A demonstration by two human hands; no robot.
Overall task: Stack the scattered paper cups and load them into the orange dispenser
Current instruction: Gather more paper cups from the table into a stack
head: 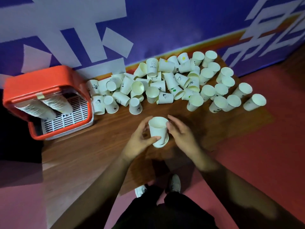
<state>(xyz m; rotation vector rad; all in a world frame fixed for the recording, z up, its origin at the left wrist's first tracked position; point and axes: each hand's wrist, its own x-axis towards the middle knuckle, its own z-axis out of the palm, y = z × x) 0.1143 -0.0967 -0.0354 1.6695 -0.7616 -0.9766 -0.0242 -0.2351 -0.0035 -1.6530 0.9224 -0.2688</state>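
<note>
**Paper cups [171, 80]: a short stack in hand, most of the pile not yet gathered**

Location: loose cups lie heaped along the far edge of the wooden table [102, 146], against the blue wall. Some stand, some lie on their sides, and many touch or overlap. The cups towards the right end are more spread out.

In hand: a short stack [158, 131] is held near the table's front edge, well apart from the heap. Layered edges show at its lower end, so more than one cup is nested. Which end is up I cannot tell.

Left hand [140, 138]: fingers and thumb are curled round the lower part of the stack, gripping it.

Right hand [180, 134]: fingers are fairly straight, with the tips touching the stack's right side near the top. It looks to be steadying, not clasping.

Orange dispenser [41, 80]: stands at the table's left end, just beside the heap. Two long rows of nested cups already lie in it over a white slotted tray [71, 116].

Step, as I read it: stacking, with loading still some way off.

Next move calls for: the right hand to reach forward to a nearby cup, turn it to match the stack and seat it squarely. Cups lying on their sides need righting first, and a skewed cup could jam or crease
</note>
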